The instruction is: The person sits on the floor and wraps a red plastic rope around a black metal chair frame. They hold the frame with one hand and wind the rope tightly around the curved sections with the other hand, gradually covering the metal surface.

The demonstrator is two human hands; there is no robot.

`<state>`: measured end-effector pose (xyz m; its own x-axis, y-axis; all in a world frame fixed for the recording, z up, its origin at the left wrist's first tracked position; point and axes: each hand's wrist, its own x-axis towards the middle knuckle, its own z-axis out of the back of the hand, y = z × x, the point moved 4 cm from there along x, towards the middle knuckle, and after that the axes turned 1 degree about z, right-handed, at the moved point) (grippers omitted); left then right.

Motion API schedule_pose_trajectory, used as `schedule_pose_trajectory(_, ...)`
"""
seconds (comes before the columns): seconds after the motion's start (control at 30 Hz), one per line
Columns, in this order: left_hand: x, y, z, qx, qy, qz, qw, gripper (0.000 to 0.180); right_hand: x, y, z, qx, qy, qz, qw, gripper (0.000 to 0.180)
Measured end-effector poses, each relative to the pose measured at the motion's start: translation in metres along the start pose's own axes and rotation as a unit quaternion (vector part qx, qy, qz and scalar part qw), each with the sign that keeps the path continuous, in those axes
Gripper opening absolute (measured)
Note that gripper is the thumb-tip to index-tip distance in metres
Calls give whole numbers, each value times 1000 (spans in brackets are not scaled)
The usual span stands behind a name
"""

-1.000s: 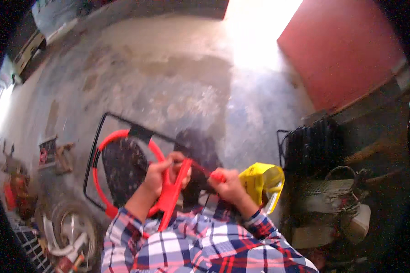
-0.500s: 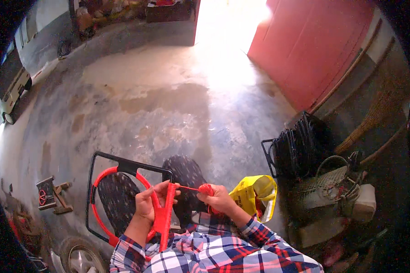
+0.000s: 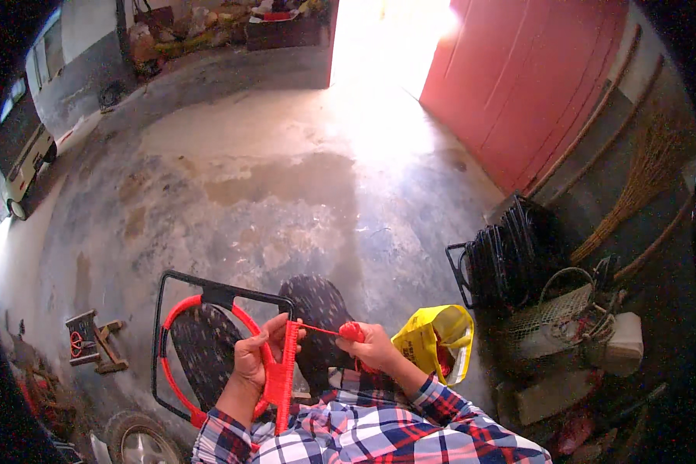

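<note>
A black rectangular frame (image 3: 158,340) with a red-wrapped ring (image 3: 182,304) inside it rests over my knees. My left hand (image 3: 252,359) grips the frame near its right side, fingers closed around it. Along that side runs a bar covered in tight turns of red cord (image 3: 287,379). My right hand (image 3: 373,348), just right of the frame, is closed around a small bundle of red cord (image 3: 352,332). One strand stretches nearly straight from the bundle to the top of the wrapped bar.
An upright yellow bag (image 3: 417,340) with red stuff inside stands by my right forearm. Black folded frames (image 3: 510,247), a wire basket (image 3: 545,317) and a twig broom (image 3: 634,185) lie farther right. At left are a small wooden stool (image 3: 97,340) and a wheel (image 3: 143,445).
The whole view has shifted slightly, with the scene lower in the picture. Both hands keep their holds, and the cord strand stays stretched between them.
</note>
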<state>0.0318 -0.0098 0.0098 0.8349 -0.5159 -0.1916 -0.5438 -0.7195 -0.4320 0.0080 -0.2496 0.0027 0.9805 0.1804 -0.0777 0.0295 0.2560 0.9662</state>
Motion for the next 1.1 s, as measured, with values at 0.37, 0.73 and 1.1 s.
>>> schedule_pose_trajectory(0.37, 3, 3, 5, -23, 28, 15, 999, 60, -4, -12, 9, 175, -15, -69, 982, 11)
schedule_pose_trajectory(0.73, 2, 0, 4, -26, 50, 20, 998, 56, -13, -35, 58, 458, -159, -194, 853, 23)
schedule_pose_trajectory(1.1, 4, 2, 9, 3, 1, 19, 1000, 60, -13, -189, 107, 560, -359, -156, 730, 26)
